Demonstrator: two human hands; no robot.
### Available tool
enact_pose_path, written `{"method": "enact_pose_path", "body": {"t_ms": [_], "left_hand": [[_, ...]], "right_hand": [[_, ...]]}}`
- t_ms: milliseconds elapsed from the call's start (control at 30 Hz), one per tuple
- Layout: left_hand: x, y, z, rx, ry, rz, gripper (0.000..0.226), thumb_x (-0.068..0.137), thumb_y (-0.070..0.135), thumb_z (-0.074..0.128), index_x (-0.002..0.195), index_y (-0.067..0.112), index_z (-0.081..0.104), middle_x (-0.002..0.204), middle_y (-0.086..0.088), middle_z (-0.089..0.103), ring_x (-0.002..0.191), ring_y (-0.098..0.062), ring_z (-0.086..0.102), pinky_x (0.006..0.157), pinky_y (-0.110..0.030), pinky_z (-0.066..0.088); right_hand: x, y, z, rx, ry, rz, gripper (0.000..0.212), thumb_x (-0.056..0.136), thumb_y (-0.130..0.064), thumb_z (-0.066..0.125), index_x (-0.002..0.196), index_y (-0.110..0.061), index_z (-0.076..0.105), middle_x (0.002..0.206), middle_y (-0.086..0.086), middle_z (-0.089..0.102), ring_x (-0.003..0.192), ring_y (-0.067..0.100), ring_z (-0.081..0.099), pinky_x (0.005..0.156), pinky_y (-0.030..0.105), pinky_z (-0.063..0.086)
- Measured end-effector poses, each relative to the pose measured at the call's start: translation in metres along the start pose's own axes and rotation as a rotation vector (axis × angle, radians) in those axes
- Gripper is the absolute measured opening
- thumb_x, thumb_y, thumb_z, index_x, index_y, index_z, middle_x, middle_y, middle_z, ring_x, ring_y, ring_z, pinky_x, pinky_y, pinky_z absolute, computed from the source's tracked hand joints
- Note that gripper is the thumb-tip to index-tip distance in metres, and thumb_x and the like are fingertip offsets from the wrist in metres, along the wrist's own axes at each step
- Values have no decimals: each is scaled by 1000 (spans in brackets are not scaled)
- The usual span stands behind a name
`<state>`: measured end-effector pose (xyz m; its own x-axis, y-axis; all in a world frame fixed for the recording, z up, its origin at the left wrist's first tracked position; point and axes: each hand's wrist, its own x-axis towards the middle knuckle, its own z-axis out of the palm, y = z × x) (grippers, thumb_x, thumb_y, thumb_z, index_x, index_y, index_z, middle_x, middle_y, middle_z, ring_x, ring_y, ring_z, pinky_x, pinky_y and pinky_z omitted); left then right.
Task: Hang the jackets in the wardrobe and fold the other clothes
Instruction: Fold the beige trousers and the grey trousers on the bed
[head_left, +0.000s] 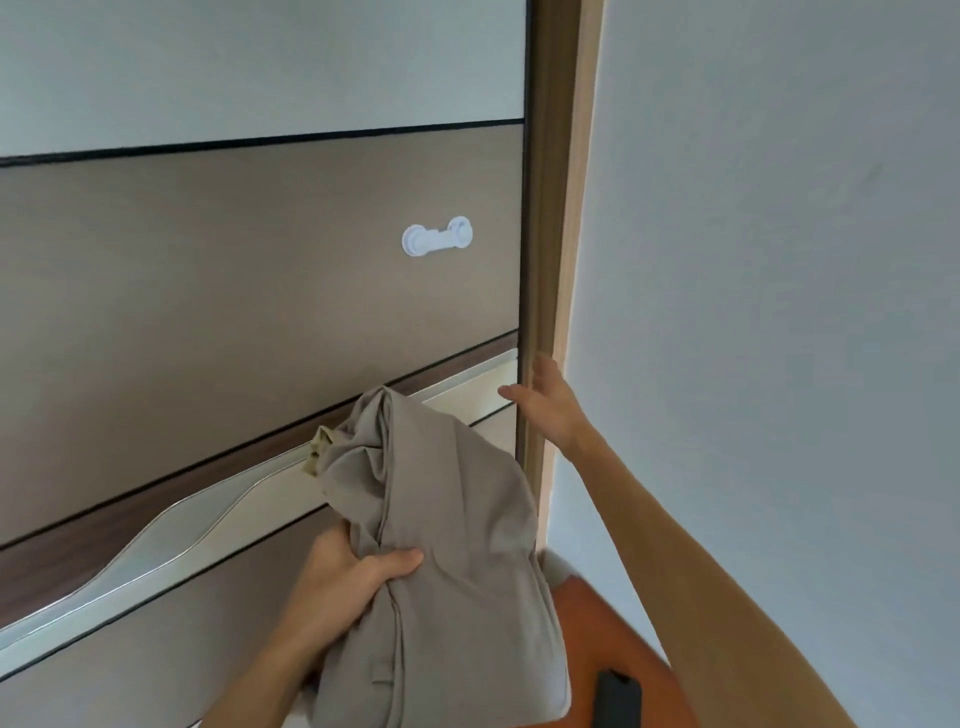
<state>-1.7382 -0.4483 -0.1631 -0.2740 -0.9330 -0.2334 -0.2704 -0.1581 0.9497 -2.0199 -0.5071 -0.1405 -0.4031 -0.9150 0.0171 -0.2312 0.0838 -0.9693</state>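
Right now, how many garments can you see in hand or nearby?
1. A bunched beige garment is gripped by the left hand in front of the wardrobe door. The right hand holds none. Others may lie out of frame.

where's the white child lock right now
In the head view, the white child lock sits on the brown wardrobe door panel, upper centre-right, near its right edge, above the right hand.

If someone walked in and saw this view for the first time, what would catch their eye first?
Most likely the bunched beige garment at lower centre, gripped by the left hand in front of the wardrobe door. Next, the right hand, open with fingers spread, reaching to the door's right edge by the wooden frame. The small white child lock stands out on the brown panel above.
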Motion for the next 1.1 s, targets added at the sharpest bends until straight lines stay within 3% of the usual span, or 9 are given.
{"method": "enact_pose_path", "body": {"t_ms": [67, 167, 267, 400, 600, 733, 900, 967, 1100], "left_hand": [[1, -5, 3, 2, 32, -15, 49, 65, 12, 90, 109, 17, 70, 95, 8, 78, 85, -7, 74, 76, -28, 54], [1, -12, 3, -5, 82, -29, 41, 67, 8, 88, 102, 19, 70, 88, 10, 78, 81, -2, 72, 64, -14, 48], [3, -21, -1, -33, 95, -56, 48, 63, 7, 90, 104, 19, 68, 89, 16, 77, 83, -1, 72, 67, -16, 49], [1, -26, -6, -63, 119, -79, 50, 63, 2, 90, 101, 23, 65, 90, 16, 77, 83, 1, 72, 72, -20, 51], [6, -22, -13, -31, 120, -102, 57, 56, 18, 90, 108, 20, 68, 99, 11, 78, 91, -6, 73, 84, -32, 54], [12, -13, -7, -31, 116, -89, 53, 55, 17, 88, 105, 18, 69, 98, 8, 78, 90, -10, 74, 85, -34, 56], [14, -8, -3, -47, 87, -86, 54, 60, 19, 87, 111, 14, 70, 102, 4, 78, 95, -15, 74, 89, -39, 57], [14, -8, -3, -40, 90, -89, 55, 61, 20, 87, 113, 14, 70, 103, 4, 77, 96, -15, 73, 91, -41, 57], [15, -10, -8, -35, 97, -106, 43, 71, 10, 86, 111, 15, 70, 100, 6, 78, 93, -12, 74, 90, -37, 57]], "right_hand": [[37, -12, -3, -38, -16, -2, 88, 91, -17, 66, 158, -15, 10, 164, 2, 22, 149, 24, 26, 110, 29, 28], [78, -27, -2, -20, -39, 13, 90, 86, -16, 68, 158, -13, 13, 157, 1, 36, 142, 24, 38, 114, 31, 31], [101, -25, 1, -3, -15, 33, 84, 73, -20, 70, 149, -15, 34, 142, 1, 51, 125, 20, 52, 109, 37, 43], [123, -6, 0, -2, 19, 25, 106, 50, -27, 65, 151, -19, 34, 147, 0, 41, 129, 27, 48, 107, 47, 46], [94, -26, 9, -52, 10, 15, 73, 67, -6, 57, 139, -11, 45, 129, 8, 57, 114, 27, 58, 93, 40, 53], [76, -28, 27, -65, -53, -64, 51, 79, 5, 56, 127, -11, 52, 103, -7, 61, 93, 5, 59, 74, 23, 52], [56, -36, 56, -76, -171, -114, 63, 72, -4, 61, 134, -4, 52, 120, 6, 62, 114, 19, 59, 90, 31, 51], [45, -42, 69, -77, -243, -103, 74, 64, -15, 58, 137, -10, 50, 121, 0, 60, 115, 14, 57, 92, 30, 51], [25, -50, 101, -81, -362, -126, 73, 65, -12, 61, 138, -15, 48, 123, -4, 55, 115, 9, 53, 90, 28, 50]]}}
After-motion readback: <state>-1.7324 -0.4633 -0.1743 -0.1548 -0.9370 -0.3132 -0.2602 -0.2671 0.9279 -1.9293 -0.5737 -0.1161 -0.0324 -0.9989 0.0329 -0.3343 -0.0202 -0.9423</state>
